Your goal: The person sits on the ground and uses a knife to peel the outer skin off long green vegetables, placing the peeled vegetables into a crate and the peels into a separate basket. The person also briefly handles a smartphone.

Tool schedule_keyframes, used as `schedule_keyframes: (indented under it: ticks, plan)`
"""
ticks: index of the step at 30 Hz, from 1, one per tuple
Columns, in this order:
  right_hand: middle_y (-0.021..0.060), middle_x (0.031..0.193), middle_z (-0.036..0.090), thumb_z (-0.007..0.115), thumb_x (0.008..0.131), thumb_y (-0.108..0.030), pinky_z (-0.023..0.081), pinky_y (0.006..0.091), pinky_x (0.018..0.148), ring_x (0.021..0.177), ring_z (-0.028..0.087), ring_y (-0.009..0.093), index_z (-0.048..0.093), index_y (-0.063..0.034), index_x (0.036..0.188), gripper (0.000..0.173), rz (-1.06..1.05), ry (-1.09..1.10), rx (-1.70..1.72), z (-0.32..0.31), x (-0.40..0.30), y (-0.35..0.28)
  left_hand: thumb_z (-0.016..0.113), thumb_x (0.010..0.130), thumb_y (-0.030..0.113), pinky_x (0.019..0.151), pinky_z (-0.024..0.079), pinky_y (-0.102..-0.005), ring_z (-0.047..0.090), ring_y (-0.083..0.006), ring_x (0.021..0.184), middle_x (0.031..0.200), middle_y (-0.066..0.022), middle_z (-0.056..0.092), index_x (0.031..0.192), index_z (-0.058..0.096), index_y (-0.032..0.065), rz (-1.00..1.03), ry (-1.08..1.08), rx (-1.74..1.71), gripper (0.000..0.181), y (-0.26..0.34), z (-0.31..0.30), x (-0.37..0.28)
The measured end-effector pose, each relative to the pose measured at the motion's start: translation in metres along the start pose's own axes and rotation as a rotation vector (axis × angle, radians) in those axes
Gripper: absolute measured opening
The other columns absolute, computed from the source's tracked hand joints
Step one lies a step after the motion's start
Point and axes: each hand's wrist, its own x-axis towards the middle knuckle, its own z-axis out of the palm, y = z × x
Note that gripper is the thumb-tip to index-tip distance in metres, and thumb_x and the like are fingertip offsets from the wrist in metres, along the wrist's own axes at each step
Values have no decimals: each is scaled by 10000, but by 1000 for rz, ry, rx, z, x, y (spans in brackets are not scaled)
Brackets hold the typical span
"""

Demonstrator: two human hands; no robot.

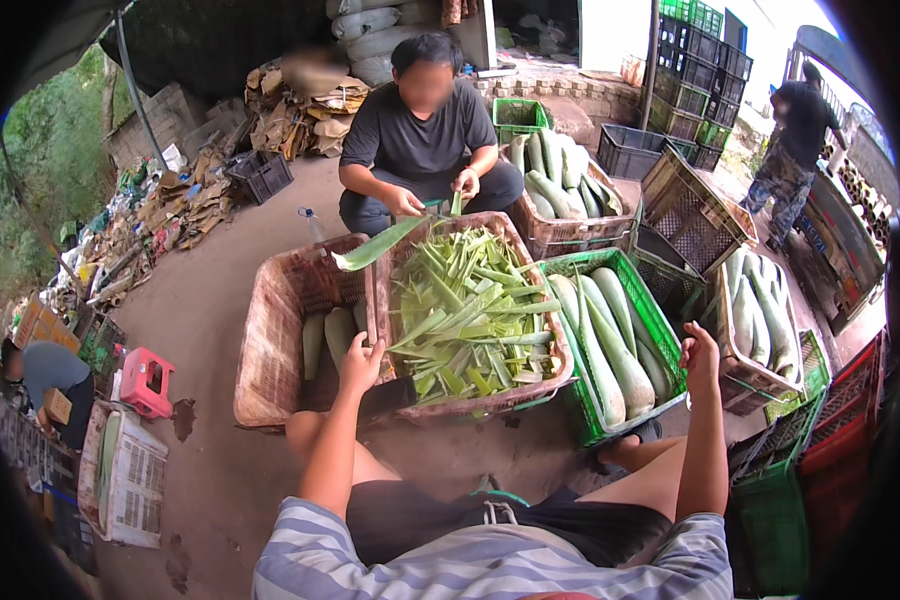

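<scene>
My left hand (361, 364) is raised over the near right part of a brown plastic crate (259, 337), with thick pale-green stalks (339, 334) lying inside. Whether its curled fingers hold anything is unclear. Beside it stands a brown crate (559, 375) heaped with cut green leaf pieces (472, 315). My right hand (699, 349) is held up, fingers bent, between a green crate (675, 337) of thick leafy stalks (630, 379) and another stalk-filled crate (757, 386); I see nothing in it. Across from me, a co-worker's hands (435, 196) hold a long green leaf (382, 244).
A full crate (570, 232) stands beside the co-worker. Tilted and stacked crates (690, 210) are at the right. A pink stool (147, 382) and a white crate (139, 480) stand at the left, near another person (52, 382). A further person (795, 142) stands by a vehicle.
</scene>
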Motion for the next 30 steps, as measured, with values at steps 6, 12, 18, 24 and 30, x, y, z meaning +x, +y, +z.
schedule_keyframes:
  ticks: [6, 12, 18, 24, 30]
  plan:
    - [5, 633, 585, 623, 919, -307, 411, 266, 439, 491, 507, 106, 628, -90, 1015, 237, 127, 61, -191, -36, 60, 63, 563, 983, 489, 788, 526, -313, 695, -207, 979, 1076, -174, 716, 1292, 563, -47, 208, -182, -46, 618, 42, -14, -38]
    - [65, 808, 671, 657, 915, -288, 456, 283, 443, 574, 599, 131, 627, -21, 1196, 389, 62, -50, -474, -59, 76, 95, 444, 1009, 562, 815, 500, -314, 650, -186, 1054, 1111, -142, 704, 1414, 456, -14, -120, -598, -396, 704, 110, -21, -75]
    - [-1, 861, 665, 600, 930, -375, 445, 282, 554, 696, 584, 116, 570, -128, 1310, 454, 22, 7, 48, -94, 85, 50, 464, 991, 567, 888, 483, -330, 621, -208, 1112, 1236, -168, 641, 1506, 306, 13, 8, -812, -830, 772, 155, -26, -62]
    - [-22, 655, 531, 452, 993, -385, 442, 216, 490, 544, 495, 86, 464, 30, 1409, 588, -320, -114, 302, -68, 112, -135, 538, 967, 543, 823, 489, -292, 632, -163, 894, 1031, -133, 683, 1506, 318, 13, 98, -838, -890, 788, 158, -73, -52]
    - [85, 741, 599, 496, 936, -379, 451, 341, 633, 665, 567, 204, 622, 25, 1048, 437, -415, -1469, -1398, 329, -82, -227, 592, 960, 483, 748, 485, -250, 613, -137, 783, 918, -100, 680, 1470, 398, 22, -103, -759, -913, 715, 142, -81, -69]
